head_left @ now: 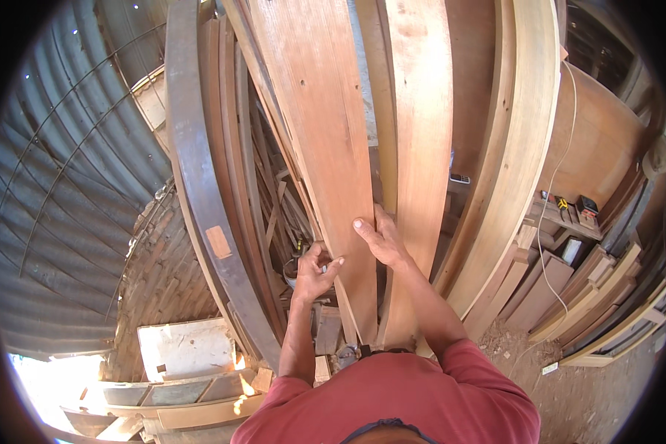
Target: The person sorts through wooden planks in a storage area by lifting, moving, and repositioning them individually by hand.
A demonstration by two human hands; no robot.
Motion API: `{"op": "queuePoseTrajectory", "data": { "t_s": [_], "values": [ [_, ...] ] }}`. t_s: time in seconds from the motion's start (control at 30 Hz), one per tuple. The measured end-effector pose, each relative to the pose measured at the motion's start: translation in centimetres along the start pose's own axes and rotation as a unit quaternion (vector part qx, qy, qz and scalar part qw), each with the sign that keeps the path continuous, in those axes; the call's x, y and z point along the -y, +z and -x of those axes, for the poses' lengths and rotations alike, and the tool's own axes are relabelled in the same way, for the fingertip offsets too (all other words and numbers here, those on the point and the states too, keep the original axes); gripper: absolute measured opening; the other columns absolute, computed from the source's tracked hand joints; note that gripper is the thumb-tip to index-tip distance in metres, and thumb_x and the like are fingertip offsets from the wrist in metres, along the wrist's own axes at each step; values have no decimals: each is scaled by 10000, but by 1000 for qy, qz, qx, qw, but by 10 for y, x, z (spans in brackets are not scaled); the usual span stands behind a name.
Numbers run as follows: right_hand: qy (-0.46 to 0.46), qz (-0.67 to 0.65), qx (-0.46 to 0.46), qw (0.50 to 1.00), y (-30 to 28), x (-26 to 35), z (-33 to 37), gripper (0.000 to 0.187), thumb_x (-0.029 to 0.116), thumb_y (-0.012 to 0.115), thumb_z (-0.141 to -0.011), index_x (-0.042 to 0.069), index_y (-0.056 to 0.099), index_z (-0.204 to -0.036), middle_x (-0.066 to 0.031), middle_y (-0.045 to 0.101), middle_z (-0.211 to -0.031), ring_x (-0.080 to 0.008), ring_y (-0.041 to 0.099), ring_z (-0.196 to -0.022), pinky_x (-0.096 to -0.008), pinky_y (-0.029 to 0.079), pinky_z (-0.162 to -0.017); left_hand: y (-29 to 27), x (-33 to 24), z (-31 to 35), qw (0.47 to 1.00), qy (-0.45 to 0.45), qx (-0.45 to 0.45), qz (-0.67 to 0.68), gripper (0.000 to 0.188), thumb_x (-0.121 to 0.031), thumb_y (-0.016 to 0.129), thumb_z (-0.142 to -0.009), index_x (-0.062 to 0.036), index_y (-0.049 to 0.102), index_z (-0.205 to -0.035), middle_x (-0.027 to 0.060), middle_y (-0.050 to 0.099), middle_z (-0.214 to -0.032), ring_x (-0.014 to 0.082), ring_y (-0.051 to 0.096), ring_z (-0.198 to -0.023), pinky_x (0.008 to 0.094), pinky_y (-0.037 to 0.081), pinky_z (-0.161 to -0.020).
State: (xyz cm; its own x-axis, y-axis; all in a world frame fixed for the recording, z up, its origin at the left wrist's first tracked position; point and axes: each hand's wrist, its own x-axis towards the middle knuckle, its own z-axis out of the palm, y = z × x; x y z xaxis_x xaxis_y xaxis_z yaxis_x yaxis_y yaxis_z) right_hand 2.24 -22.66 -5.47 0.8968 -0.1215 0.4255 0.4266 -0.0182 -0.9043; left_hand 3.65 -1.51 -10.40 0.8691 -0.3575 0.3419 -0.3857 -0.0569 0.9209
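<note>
A long, wide reddish-brown wooden plank [314, 96] stretches away in front of me, its near end close to my body. My right hand [381, 238] grips its right edge, with the thumb on the upper face and the fingers hidden behind the edge. Lower down on the opposite side, my left hand [317, 274] has curled fingers against the left edge, its thumb tip touching the wood. Just right of this plank runs a second, paler plank [422, 111], partly behind my right forearm.
A dark beam [192, 148] with a light patch stands left, before a corrugated metal wall [74, 148]. Thick pale boards [522, 148] rise on the right. Beyond them hangs a thin cable [544, 229] near a shelf holding a yellow-and-black tool [562, 202]. Timber offcuts [547, 288] lean below.
</note>
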Motion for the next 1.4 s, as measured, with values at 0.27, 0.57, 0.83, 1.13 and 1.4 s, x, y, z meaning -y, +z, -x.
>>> {"op": "queuePoseTrajectory", "data": {
  "t_s": [0.27,0.57,0.83,1.13,1.4],
  "values": [
    [-2,-21,0,1000,10,-8,6,672,532,659,-969,-48,534,-1285,-141,660,-1183,-199,605,-1138,-358,492,-964,13,12,-2,997,34,-16,73,346,-53,743,-897,42,598,-1196,86,732,-1016,145,687,-929,293,553,-816],
    [11,295,-70,953,20,10,8,518,261,612,-988,0,490,-1418,-273,551,-1353,-432,519,-1273,-489,405,-1076,65,-5,-6,986,26,-148,-66,500,-77,745,-866,49,528,-1299,166,739,-1051,212,726,-942,333,562,-821],
    [-198,482,-308,796,-42,96,-12,632,206,678,-920,25,414,-1465,-322,416,-1451,-493,414,-1314,-562,319,-1105,79,41,-65,933,94,-203,-280,859,-120,752,-809,98,301,-1507,365,253,-1587,457,296,-1483,456,285,-1201],
    [-81,304,-326,891,-95,30,-29,660,343,692,-948,-47,414,-1401,-330,659,-1118,-483,657,-1035,-526,500,-901,87,80,-139,955,32,-177,-237,1014,-54,731,-794,-105,158,-1629,394,33,-1627,498,-2,-1542,542,6,-1253],
    [-108,365,-346,858,-96,21,-30,648,373,682,-956,-58,431,-1369,-317,683,-977,-498,679,-879,-530,523,-779,85,105,-150,957,68,-189,-209,917,-48,719,-797,-1,241,-1578,396,31,-1627,524,3,-1532,504,74,-1261]
  ]
}}
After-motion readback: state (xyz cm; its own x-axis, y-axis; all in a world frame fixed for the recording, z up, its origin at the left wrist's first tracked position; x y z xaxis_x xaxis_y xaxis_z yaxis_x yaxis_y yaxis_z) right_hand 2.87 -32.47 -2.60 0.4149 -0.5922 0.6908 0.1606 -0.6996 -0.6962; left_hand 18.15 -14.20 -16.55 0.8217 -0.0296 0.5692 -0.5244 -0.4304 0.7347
